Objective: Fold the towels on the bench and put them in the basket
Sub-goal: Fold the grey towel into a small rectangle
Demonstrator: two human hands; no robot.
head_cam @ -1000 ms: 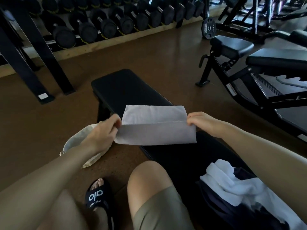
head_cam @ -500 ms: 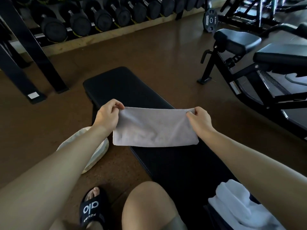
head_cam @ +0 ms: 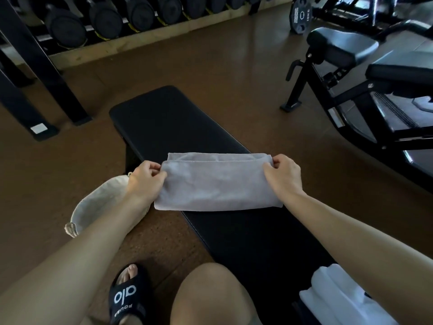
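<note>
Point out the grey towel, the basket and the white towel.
grey towel (head_cam: pixel 218 186): head view, middle of its folded top layer, lying across the bench.
basket (head_cam: pixel 98 207): head view, pale fabric side wall, on the floor.
white towel (head_cam: pixel 337 299): head view, its bunched top at the bench's near end.

A gym, seen from a seat on a flat bench.

Beyond the fingers (head_cam: pixel 276 163), a long rack (head_cam: pixel 150 36) of black dumbbells (head_cam: pixel 105 19) runs along the far wall on a pale wooden base, with dark steel uprights (head_cam: pixel 39 66) to the far left of the fingers. A black padded bench (head_cam: pixel 168 123) stretches away under and past the fingers over a brown rubber-like floor (head_cam: pixel 222 66). Up and to the right of the fingers stands an adjustable bench (head_cam: pixel 342 48) with a black frame, and a weight plate (head_cam: pixel 300 15) leans upright behind it. More black machine frames (head_cam: pixel 351 8) fill the far right corner.
</note>
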